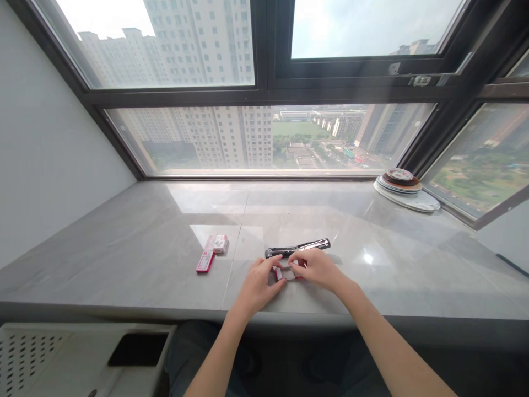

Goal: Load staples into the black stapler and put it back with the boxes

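My left hand point(260, 280) curves around a small red-edged box point(287, 273) on the grey counter, thumb at its near side and fingers at its far left. The box is open at the top, with a pale inside. At its right end my right hand point(317, 268) is closed in a pinch; whatever lies between those fingertips is too small to make out. Just beyond both hands lies a black and silver stapler point(314, 243), spread open lengthwise, its near edge partly covered by my fingers.
Left of my hands, a red and white flat box point(205, 261) lies beside a small white box point(221, 243). A stack of plates or discs point(403, 184) sits in the far right corner by the window. Below the counter edge is a pale perforated surface point(61, 364) bearing a dark rectangle point(138, 349).
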